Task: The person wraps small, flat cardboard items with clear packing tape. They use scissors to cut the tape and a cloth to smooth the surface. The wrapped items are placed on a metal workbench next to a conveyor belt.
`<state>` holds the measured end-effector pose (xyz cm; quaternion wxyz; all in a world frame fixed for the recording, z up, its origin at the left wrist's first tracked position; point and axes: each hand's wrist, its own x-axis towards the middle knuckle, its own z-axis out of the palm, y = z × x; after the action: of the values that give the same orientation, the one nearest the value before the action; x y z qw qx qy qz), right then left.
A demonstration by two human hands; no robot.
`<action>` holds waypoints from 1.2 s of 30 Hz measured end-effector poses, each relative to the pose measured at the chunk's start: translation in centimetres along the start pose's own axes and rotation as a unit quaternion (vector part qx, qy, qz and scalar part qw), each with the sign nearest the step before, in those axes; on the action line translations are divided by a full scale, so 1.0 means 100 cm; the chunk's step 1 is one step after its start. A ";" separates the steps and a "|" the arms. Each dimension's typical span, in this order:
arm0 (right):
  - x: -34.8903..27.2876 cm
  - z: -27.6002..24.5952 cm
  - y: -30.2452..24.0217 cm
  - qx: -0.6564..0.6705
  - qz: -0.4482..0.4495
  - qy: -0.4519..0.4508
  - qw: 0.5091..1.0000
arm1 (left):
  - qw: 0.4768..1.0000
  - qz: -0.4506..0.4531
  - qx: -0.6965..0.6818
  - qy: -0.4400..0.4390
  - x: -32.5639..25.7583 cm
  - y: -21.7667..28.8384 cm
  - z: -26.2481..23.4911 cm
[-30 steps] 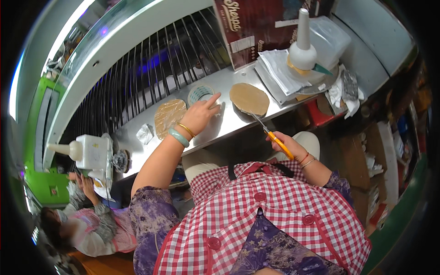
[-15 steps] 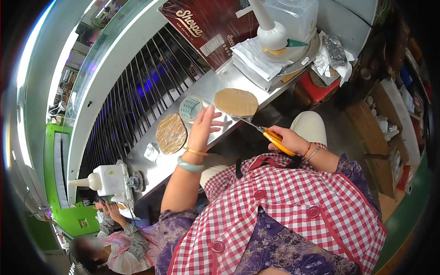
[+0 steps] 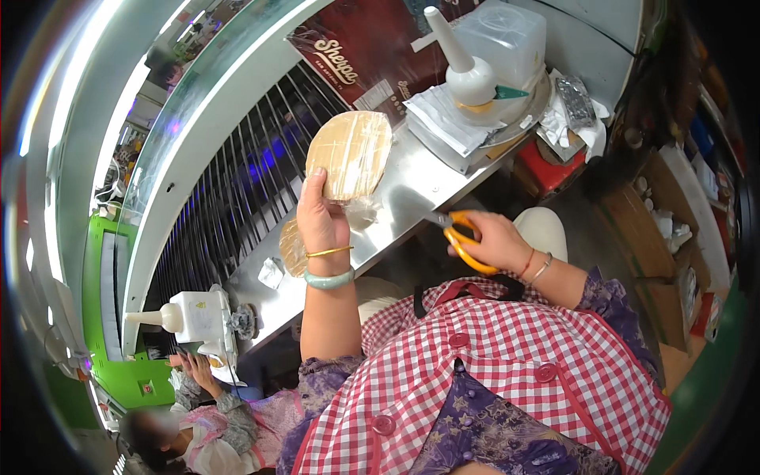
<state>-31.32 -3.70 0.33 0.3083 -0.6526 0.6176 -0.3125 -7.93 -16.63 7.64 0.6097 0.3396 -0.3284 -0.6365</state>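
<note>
Left hand [image 3: 324,226] pinches tan oval [image 3: 348,152], likely cardboard under glossy film [image 3: 370,162], 11 o'clock. Right hand [image 3: 499,241] grips orange-looped scissors [image 3: 457,218], 3 o'clock. Maroon carton [image 3: 380,47] at 12 carries pale lettering [image 3: 336,62].

Raised oval piece [image 3: 342,154]: tan cardboard in appearance, faced with clear, glossy, wrinkled film. Lower oval piece [image 3: 292,247]: tan, visible portion similarly shiny. Scissors [image 3: 457,219]: handles smooth orange plastic; blades grey metal, finish blurred. Worktop [image 3: 416,186]: bare metal, smooth, reflective, with bright glare. Nozzle bottle [image 3: 469,81]: white plastic, smooth. Container [image 3: 518,43]: translucent plastic, glossy. Crumpled scrap [image 3: 271,274]: white, rough; paper or plastic cannot be determined. Apron [image 3: 491,332]: checked cloth, matt.
</note>
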 end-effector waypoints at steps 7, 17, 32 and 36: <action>0.117 0.049 0.015 -0.133 -0.063 0.147 0.978 | 0.999 0.007 -0.049 -0.016 -0.041 0.026 0.010; 0.089 0.003 -0.046 0.062 -0.253 0.265 0.929 | 0.996 0.009 0.076 -0.035 -0.067 0.034 -0.014; 0.060 -0.008 -0.075 0.356 -0.013 0.135 0.924 | 0.776 0.441 0.449 0.026 -0.087 0.022 0.001; 0.054 0.012 -0.092 0.355 -0.059 0.252 0.898 | 0.729 0.477 0.490 -0.028 -0.113 0.005 0.011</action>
<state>-24.51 -8.59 6.96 0.3343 -0.4343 0.4829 -0.6830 -8.25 -5.34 9.03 0.5727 0.3722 -0.7301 -0.0221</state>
